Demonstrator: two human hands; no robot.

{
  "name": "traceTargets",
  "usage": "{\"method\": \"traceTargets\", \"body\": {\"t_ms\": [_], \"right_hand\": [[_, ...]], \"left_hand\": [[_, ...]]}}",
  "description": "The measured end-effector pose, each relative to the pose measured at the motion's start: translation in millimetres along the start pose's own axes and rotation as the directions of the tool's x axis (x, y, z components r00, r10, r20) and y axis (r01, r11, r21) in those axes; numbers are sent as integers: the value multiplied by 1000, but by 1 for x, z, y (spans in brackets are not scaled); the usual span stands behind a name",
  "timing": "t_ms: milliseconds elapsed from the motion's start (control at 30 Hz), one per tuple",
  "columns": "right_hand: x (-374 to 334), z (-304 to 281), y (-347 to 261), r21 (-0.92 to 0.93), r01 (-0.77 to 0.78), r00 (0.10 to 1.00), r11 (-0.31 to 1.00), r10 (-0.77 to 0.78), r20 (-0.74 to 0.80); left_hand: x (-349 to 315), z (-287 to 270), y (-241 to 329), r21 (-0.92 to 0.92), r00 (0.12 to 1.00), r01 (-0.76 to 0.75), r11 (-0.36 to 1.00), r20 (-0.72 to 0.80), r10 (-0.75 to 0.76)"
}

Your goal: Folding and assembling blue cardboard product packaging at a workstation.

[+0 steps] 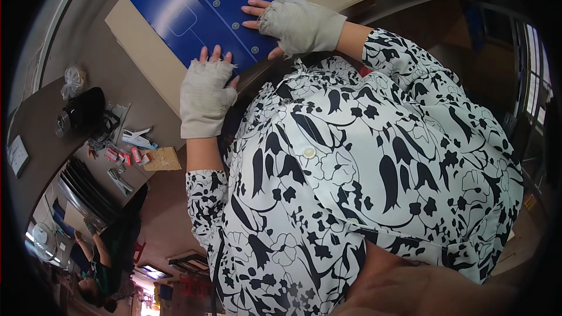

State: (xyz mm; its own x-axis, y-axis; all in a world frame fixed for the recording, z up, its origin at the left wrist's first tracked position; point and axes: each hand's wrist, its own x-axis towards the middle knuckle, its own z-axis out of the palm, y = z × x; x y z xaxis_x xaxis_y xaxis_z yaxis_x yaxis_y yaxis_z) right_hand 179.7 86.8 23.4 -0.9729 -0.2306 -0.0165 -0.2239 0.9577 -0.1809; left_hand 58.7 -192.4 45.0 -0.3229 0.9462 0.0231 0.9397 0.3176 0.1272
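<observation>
A glossy blue sheet (205,17), printed like a garment front with pockets and a row of round buttons, lies at the top of the view. Beneath it is a larger stack of cream-coloured board (140,52). My left hand (208,90), in an off-white fingerless glove, rests at the sheet's near left edge, fingertips stretched onto the blue. On the sheet's right side my right hand (295,26), gloved the same way, lies flat with fingers spread. Neither hand grips anything visible.
Left on the table are a white-and-blue stapler (139,138), a metal stapler (120,181), small red boxes (117,155), a brown cardboard piece (163,159), a black object (85,108) and a clear plastic bag (73,81). A co-worker (96,275) is at lower left near a fan (44,240).
</observation>
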Motion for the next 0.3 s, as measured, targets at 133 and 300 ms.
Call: {"method": "traceTargets", "body": {"t_ms": [133,300], "right_hand": [[0,-2,0,-11,-7,1000,1000,7,16],[3,-12,-2,-8,-53,997,999,53,50]], "left_hand": [[2,6,16,20,999,-31,999,11,31],[6,16,22,46,1000,2,999,-12,-1]]}}
